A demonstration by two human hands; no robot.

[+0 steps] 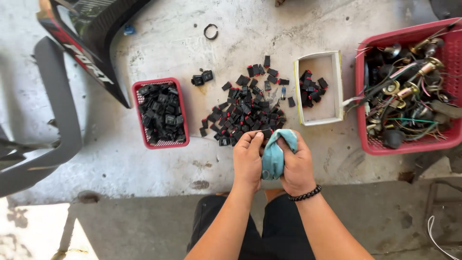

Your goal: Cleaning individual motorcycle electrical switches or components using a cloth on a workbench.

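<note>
My left hand [247,161] and my right hand [298,166] meet over the concrete floor, both wrapped around a light blue cloth [275,155]. The left fingertips pinch a small black part [265,132] against the cloth. Just beyond the hands lies a pile of several small black switches with red tips [248,108]. My right wrist wears a black bead bracelet [304,195].
A small red basket [142,96] of black parts sits to the left. A white cardboard box [337,86] with a few switches lies to the right, beside a large red basket [409,33] of wired locks. Black motorbike panels [91,53] lean at the far left.
</note>
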